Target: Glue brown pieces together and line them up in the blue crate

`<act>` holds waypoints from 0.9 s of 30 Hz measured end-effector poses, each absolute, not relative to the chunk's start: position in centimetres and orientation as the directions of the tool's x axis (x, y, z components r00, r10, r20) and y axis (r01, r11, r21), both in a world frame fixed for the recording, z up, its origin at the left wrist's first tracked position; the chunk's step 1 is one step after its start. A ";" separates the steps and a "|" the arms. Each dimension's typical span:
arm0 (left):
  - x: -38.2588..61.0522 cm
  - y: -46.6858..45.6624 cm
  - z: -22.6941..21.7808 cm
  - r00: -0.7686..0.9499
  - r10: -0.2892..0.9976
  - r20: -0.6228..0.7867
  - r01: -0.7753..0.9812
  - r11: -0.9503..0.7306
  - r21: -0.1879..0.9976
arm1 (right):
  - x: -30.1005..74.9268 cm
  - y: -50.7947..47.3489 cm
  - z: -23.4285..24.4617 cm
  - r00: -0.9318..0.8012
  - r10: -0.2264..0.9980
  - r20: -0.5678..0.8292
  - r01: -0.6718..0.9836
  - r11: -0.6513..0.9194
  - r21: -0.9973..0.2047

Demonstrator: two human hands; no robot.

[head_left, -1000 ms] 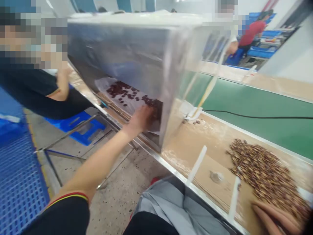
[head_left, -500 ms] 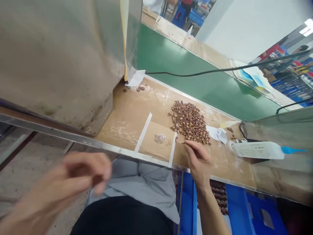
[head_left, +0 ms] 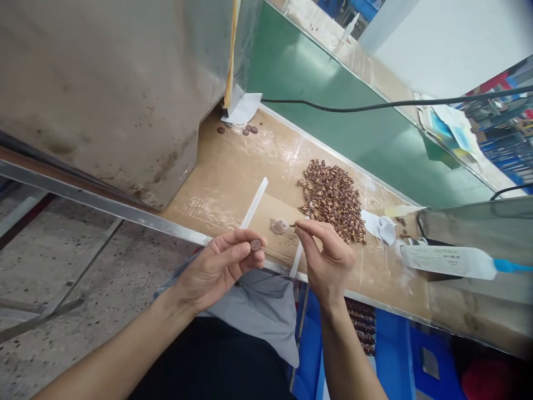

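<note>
My left hand [head_left: 233,258] pinches a small round brown disc [head_left: 255,245] between thumb and fingers, its flat face turned up. To the right, my right hand [head_left: 327,253] has thumb and forefinger pressed together on a tiny dark piece [head_left: 293,225], too small to name. Its fingertips are beside a small clear dish [head_left: 278,225] with glossy contents, on a cardboard pad [head_left: 270,208]. Just behind my right hand lies a heap of small brown and gold pieces [head_left: 333,197].
White tape strips [head_left: 255,203] edge the pad. A bottle with a blue nozzle [head_left: 447,262] lies at right. Loose brown discs [head_left: 250,129] sit near a metal box [head_left: 100,100] at left. Below the bench edge are blue crates [head_left: 391,344]. A black cable [head_left: 353,108] crosses behind.
My left hand has come up and right to the bench edge, with the brown disc now visible in it. My right hand has shifted left from the heap to the clear dish.
</note>
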State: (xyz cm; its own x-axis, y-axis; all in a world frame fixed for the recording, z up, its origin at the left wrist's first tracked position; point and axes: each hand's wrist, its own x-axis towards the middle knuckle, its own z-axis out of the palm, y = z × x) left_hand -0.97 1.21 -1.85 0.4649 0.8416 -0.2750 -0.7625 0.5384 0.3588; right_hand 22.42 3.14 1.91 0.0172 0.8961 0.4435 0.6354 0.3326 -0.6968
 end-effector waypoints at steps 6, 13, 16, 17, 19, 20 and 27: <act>-1.1 1.9 -1.9 0.434 0.852 -0.291 -0.734 0.522 0.435 | 22.1 3.6 1.7 -0.015 0.891 0.454 0.668 0.347 -0.658; -1.3 1.9 -1.7 0.401 0.876 -0.269 -0.724 0.483 0.492 | 22.2 3.8 1.2 -0.147 0.841 0.521 0.735 0.445 -0.511; -1.3 1.8 -1.8 0.401 0.873 -0.278 -0.727 0.488 0.483 | 22.3 3.8 1.0 -0.172 0.834 0.524 0.748 0.457 -0.482; -1.3 1.8 -1.8 0.401 0.874 -0.274 -0.729 0.486 0.483 | 22.3 3.8 1.0 -0.177 0.833 0.524 0.752 0.458 -0.474; -1.2 1.8 -1.9 0.399 0.878 -0.264 -0.727 0.478 0.493 | 22.4 3.8 0.9 -0.181 0.830 0.528 0.762 0.458 -0.459; -1.2 1.8 -1.9 0.397 0.880 -0.260 -0.722 0.475 0.502 | 22.4 3.8 0.9 -0.183 0.827 0.531 0.766 0.459 -0.451; -1.0 1.8 -1.9 0.390 0.884 -0.258 -0.728 0.468 0.502 | 22.4 3.7 0.8 -0.192 0.812 0.552 0.769 0.473 -0.429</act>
